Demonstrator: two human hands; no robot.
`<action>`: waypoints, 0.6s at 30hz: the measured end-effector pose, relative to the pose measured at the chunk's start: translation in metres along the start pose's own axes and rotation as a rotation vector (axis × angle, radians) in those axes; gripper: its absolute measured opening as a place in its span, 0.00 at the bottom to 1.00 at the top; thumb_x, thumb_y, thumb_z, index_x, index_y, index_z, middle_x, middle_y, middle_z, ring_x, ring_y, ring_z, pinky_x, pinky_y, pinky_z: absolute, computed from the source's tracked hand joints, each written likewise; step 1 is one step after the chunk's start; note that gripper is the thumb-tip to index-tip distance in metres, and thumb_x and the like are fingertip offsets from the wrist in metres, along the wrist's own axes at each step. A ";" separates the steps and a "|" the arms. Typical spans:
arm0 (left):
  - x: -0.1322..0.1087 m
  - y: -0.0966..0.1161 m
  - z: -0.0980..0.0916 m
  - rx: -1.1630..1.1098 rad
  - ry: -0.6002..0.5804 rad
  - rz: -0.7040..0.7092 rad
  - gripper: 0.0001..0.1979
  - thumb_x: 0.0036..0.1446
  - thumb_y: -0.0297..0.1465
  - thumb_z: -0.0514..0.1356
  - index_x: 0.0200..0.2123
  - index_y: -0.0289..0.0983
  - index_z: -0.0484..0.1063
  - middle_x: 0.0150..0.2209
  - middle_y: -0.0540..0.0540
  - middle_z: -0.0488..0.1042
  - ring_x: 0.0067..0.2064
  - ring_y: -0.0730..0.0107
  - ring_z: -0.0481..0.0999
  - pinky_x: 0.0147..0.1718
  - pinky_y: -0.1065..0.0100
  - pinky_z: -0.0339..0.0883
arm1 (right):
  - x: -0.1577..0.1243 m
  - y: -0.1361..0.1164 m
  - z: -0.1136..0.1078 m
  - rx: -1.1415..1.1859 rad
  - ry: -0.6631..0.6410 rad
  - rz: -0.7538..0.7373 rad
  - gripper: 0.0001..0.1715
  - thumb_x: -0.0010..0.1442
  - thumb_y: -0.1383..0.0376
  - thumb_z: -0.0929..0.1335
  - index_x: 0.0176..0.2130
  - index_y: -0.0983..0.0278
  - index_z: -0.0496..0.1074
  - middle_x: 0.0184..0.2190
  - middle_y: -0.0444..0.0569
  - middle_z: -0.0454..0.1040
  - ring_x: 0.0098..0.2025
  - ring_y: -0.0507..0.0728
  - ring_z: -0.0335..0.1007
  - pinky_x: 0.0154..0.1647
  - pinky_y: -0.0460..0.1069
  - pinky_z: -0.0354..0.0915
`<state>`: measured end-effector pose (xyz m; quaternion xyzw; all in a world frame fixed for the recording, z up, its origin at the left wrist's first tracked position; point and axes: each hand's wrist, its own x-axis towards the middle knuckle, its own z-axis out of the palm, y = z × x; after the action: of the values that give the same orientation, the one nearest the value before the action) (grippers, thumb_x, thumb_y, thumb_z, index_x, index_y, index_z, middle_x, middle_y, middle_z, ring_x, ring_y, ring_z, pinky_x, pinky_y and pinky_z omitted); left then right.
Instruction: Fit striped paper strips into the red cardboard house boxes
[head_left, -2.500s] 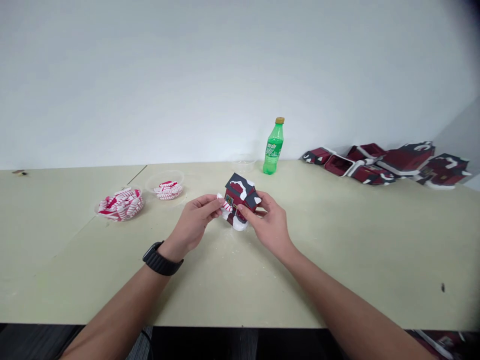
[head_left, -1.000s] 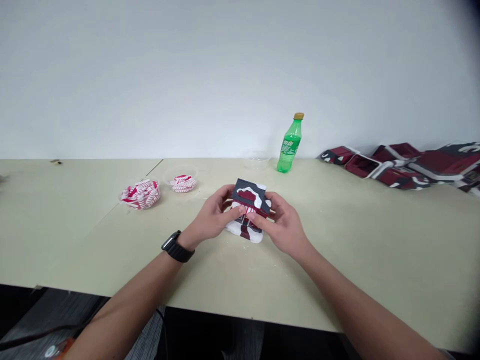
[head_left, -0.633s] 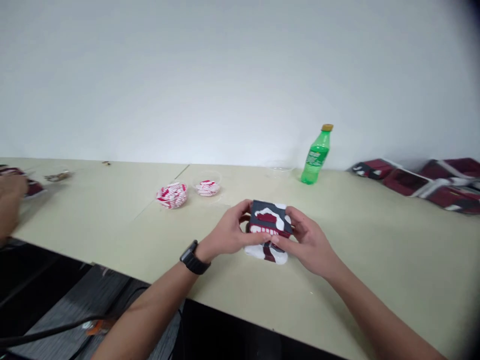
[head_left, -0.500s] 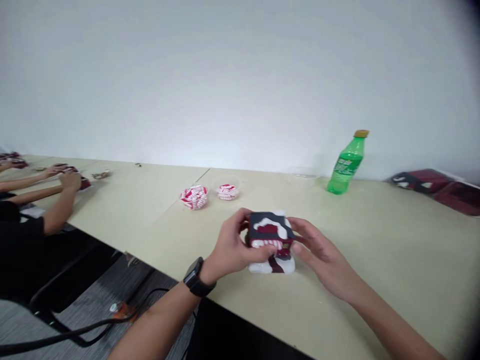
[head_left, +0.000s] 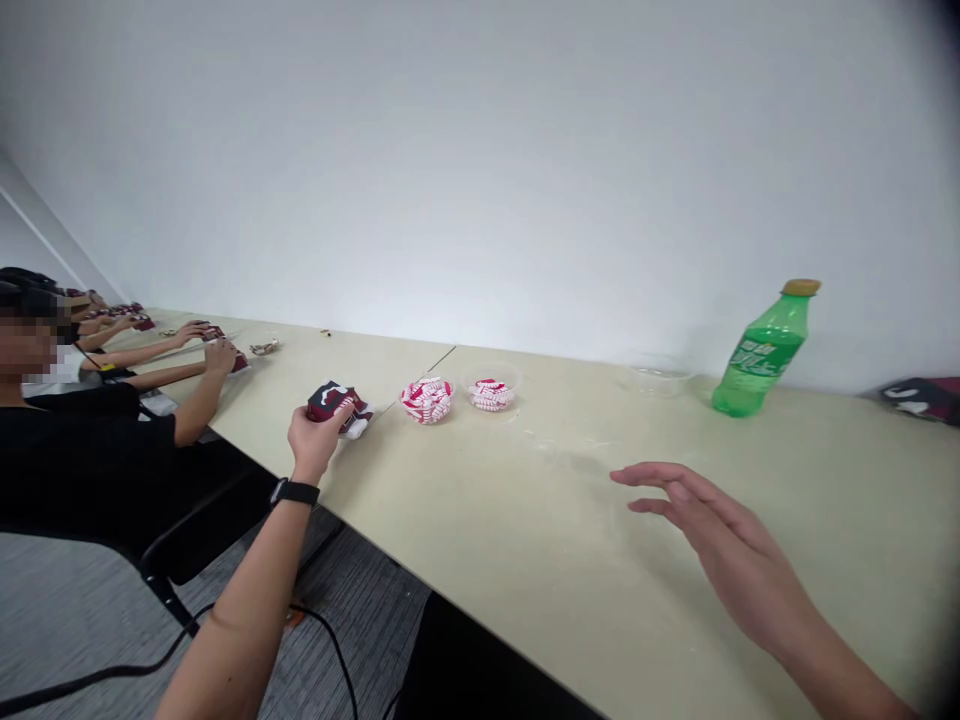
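A small dark red, grey and white box (head_left: 328, 397) is gripped in my left hand (head_left: 313, 432), over on the left part of the table beside the bowls. Its lower white flap sticks out to the right; part of the box is hidden behind my fingers. My right hand (head_left: 724, 540) hovers over the right side of the table, fingers stretched and apart, holding nothing. Close to the box stands a clear bowl of red-and-white striped pieces (head_left: 427, 402), and right of it a second clear bowl (head_left: 493, 388) with fewer such pieces.
A green bottle with a yellow cap (head_left: 765, 350) stands near the wall at right. Left of it is a clear plastic bowl (head_left: 660, 378). A dark red and grey package (head_left: 922, 398) lies at far right. Co-workers (head_left: 97, 430) sit along the table's left end, handling similar boxes.
My left hand has carried the box leftward, past the bowls. My right hand has let go of it and opened. The view has turned left.
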<state>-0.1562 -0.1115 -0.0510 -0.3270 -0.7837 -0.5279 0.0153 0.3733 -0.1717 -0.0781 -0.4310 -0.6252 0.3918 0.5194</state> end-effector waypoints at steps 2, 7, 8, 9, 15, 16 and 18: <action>0.007 -0.007 0.005 0.085 -0.006 0.000 0.33 0.44 0.49 0.74 0.45 0.32 0.71 0.45 0.37 0.80 0.45 0.53 0.79 0.45 0.58 0.73 | -0.001 0.001 0.000 0.006 0.001 -0.004 0.24 0.68 0.42 0.67 0.47 0.53 0.83 0.53 0.54 0.82 0.53 0.72 0.80 0.52 0.64 0.80; 0.025 -0.009 0.023 0.162 -0.038 0.042 0.33 0.45 0.48 0.72 0.46 0.31 0.71 0.47 0.33 0.80 0.48 0.49 0.79 0.47 0.56 0.72 | -0.002 0.003 -0.002 0.005 -0.001 0.026 0.23 0.70 0.44 0.66 0.48 0.52 0.83 0.54 0.54 0.81 0.55 0.71 0.78 0.54 0.64 0.79; 0.029 -0.009 0.027 0.169 -0.041 0.047 0.32 0.46 0.48 0.72 0.45 0.30 0.72 0.47 0.33 0.80 0.48 0.49 0.79 0.48 0.55 0.72 | -0.002 0.003 -0.002 0.000 0.000 0.025 0.23 0.69 0.44 0.66 0.48 0.53 0.83 0.53 0.54 0.81 0.54 0.71 0.79 0.53 0.64 0.79; 0.035 -0.010 0.032 0.178 -0.045 0.052 0.32 0.46 0.48 0.72 0.45 0.30 0.72 0.47 0.32 0.80 0.49 0.48 0.79 0.48 0.55 0.72 | -0.002 0.003 -0.003 -0.007 0.000 0.023 0.23 0.69 0.44 0.66 0.47 0.53 0.83 0.53 0.55 0.82 0.53 0.71 0.79 0.52 0.63 0.80; 0.078 -0.010 0.060 0.247 -0.057 0.048 0.33 0.48 0.50 0.72 0.46 0.30 0.72 0.49 0.28 0.79 0.52 0.43 0.79 0.51 0.51 0.72 | -0.003 -0.002 -0.003 -0.077 -0.017 0.044 0.24 0.70 0.43 0.65 0.45 0.53 0.83 0.50 0.54 0.82 0.46 0.67 0.81 0.49 0.60 0.80; 0.085 -0.010 0.063 0.253 -0.066 0.039 0.33 0.49 0.51 0.71 0.46 0.29 0.71 0.50 0.28 0.79 0.53 0.43 0.78 0.52 0.51 0.71 | -0.003 -0.003 -0.003 -0.096 -0.029 0.057 0.24 0.70 0.43 0.65 0.46 0.53 0.83 0.50 0.53 0.82 0.46 0.66 0.81 0.48 0.59 0.80; 0.097 -0.009 0.068 0.257 -0.087 0.024 0.33 0.52 0.51 0.70 0.47 0.28 0.70 0.52 0.27 0.77 0.57 0.40 0.75 0.56 0.47 0.69 | -0.005 -0.004 -0.004 -0.137 -0.056 0.082 0.23 0.71 0.44 0.65 0.46 0.53 0.82 0.50 0.51 0.82 0.46 0.64 0.81 0.48 0.57 0.79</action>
<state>-0.2154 -0.0081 -0.0524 -0.3543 -0.8407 -0.4085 0.0295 0.3770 -0.1776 -0.0757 -0.4794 -0.6468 0.3811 0.4546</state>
